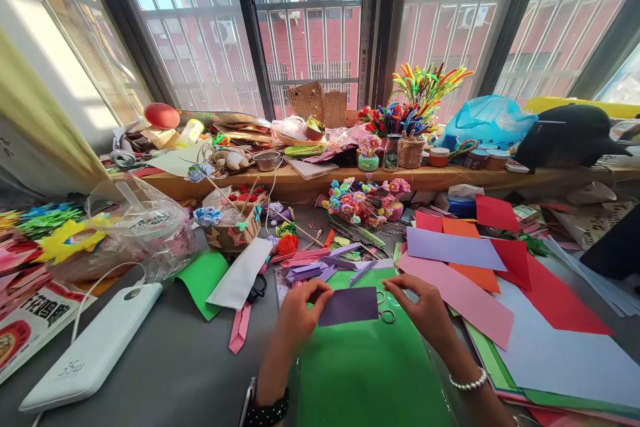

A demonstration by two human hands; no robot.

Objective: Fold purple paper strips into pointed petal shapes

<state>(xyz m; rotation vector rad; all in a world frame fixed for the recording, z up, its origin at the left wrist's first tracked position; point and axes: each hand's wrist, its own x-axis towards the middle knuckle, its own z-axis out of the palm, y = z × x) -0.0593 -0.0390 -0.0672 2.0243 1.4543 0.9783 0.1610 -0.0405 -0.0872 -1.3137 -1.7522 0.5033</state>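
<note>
A small dark purple paper rectangle (349, 305) is held flat above a green sheet (370, 373). My left hand (301, 310) pinches its left edge. My right hand (419, 307) pinches its right edge. Scissors (385, 313) lie on the green sheet just under the right side of the purple piece. Purple and pink paper strips (313, 269) lie just beyond the hands.
Red, orange, lilac and pink sheets (467, 267) are spread at the right. A white power bank (95, 347) with cable lies at the left, behind it a plastic bag (135, 227). Paper flowers (363, 200) and pipe cleaners (425, 90) crowd the wooden sill.
</note>
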